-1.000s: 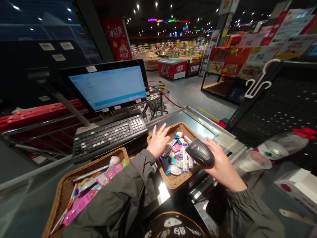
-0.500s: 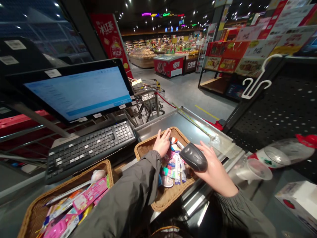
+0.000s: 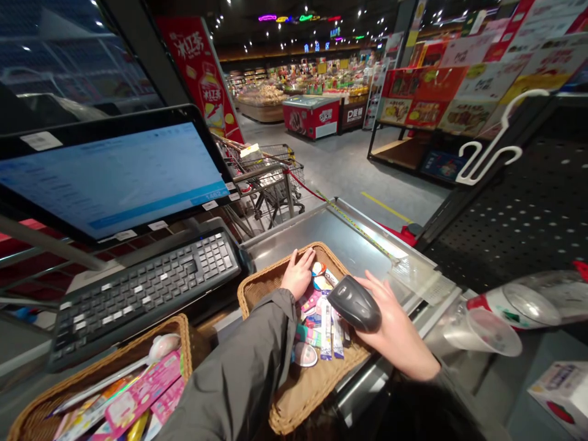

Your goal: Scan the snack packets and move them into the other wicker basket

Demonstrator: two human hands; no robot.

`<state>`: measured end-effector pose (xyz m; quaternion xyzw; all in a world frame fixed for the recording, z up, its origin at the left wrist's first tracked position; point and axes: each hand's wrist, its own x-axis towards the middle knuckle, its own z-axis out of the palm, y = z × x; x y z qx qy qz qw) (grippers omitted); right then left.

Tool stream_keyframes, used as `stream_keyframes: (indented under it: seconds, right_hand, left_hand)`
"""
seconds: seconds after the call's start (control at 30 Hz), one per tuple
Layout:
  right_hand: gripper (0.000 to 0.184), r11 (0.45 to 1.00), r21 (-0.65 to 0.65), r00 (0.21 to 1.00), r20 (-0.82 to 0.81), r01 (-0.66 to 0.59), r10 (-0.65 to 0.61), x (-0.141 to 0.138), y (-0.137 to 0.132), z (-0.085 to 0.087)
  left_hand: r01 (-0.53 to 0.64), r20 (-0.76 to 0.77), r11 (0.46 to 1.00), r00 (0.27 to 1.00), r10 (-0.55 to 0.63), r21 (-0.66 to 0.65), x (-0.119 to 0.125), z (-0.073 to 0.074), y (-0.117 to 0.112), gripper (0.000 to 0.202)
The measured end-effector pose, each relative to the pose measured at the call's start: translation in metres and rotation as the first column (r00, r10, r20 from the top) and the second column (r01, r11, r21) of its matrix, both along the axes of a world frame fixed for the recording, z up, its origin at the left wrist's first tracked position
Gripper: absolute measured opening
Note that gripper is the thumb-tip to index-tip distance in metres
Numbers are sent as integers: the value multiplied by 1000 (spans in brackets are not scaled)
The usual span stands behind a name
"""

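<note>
1. While the person's right hand [image 3: 392, 334] curls around a black handheld barcode scanner [image 3: 354, 303], its fingers close over the scanner's far side, holding it above the goods.
2. The left hand [image 3: 297, 274] lies open over the far inner wall of a wicker basket [image 3: 312, 398], fingers flat and nearly together, pinching nothing, just beside a round blue-and-white item [image 3: 319, 268].
3. Small retail packs [image 3: 326, 327] and a round compact [image 3: 304, 354] sit in that basket, between the two hands and below the scanner.
4. Nearer the left, a second wicker basket [image 3: 181, 343] holds pink packages [image 3: 142, 386], just below a black keyboard [image 3: 147, 294] and a lit monitor [image 3: 110, 177].
5. Past the hands runs a stainless steel counter [image 3: 316, 236]; to the right, a clear plastic cup [image 3: 487, 331] lies tilted before a black pegboard [image 3: 519, 214].
</note>
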<state>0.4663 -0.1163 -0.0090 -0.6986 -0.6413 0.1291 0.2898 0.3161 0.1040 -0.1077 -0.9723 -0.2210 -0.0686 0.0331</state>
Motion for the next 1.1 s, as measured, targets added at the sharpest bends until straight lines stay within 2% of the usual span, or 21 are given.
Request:
stream_keyframes:
  seconds: [0.13, 0.27, 0.37, 0.5, 0.63, 0.73, 0.8, 0.93, 1.1]
  right_hand:
    - [61, 1000, -9, 1000, -25, 7, -7, 2, 0, 0]
    - [57, 1000, 12, 1000, -19, 13, -13, -1, 1, 0]
    - [54, 999, 33, 1000, -8, 24, -24, -5, 0, 2]
    - [54, 997, 69, 999, -5, 36, -36, -12, 0, 7]
    - [56, 992, 126, 1000, 16, 7, -9, -24, -2, 14]
    - [56, 984, 174, 998, 48, -44, 36, -39, -4, 19]
    - [56, 973, 214, 995, 73, -83, 69, -50, -6, 23]
    - [58, 951, 264, 983, 124, -161, 132, -77, -10, 32]
    - [48, 915, 277, 948, 209, -293, 240, -116, -12, 45]
  left_hand:
    - [-14, 46, 1000, 999, 15, -21, 1, 6, 2, 31]
    - [-51, 102, 997, 993, 57, -62, 2, 22, 0, 28]
    - [-93, 134, 992, 985, 104, -90, 0, 46, -4, 28]
    - [-154, 213, 987, 964, 160, -45, -19, 90, -12, 28]
    - [-244, 307, 968, 918, 250, -58, -59, 138, -24, 25]
    - [-323, 370, 934, 858, 356, -150, -98, 168, -39, 22]
    - [-362, 389, 902, 816, 428, -234, -128, 183, -50, 22]
    - [-384, 371, 841, 769, 520, -381, -192, 198, -77, 24]
    - [-381, 398, 799, 716, 574, -466, -266, 199, -118, 28]
